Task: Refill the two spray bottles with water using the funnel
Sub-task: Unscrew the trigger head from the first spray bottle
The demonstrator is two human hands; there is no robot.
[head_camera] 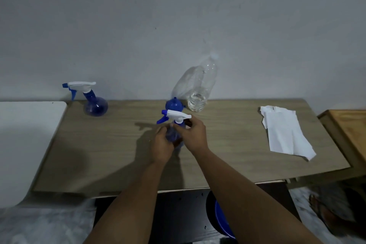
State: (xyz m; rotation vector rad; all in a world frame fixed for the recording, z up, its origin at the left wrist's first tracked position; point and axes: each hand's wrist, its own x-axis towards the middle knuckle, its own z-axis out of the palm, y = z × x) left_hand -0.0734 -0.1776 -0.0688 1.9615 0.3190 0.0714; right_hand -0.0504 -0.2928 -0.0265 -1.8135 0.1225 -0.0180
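Observation:
A blue spray bottle [172, 133] with a white trigger head [176, 115] stands at the middle of the wooden table [111, 144]. My left hand [163, 145] wraps its round body. My right hand [193, 131] grips the neck just under the white head. A second blue spray bottle [93, 101] stands at the back left, head on. Right behind the held bottle, a blue funnel [174, 104] rests upside down. A clear plastic water bottle [200, 87], with little water at the bottom, stands next to the funnel by the wall.
White paper towels [283, 130] lie on the right part of the table. A white surface [25, 134] adjoins the left side and a wooden box [350, 132] the right. Below the front edge a blue basin [223, 222] shows on the floor.

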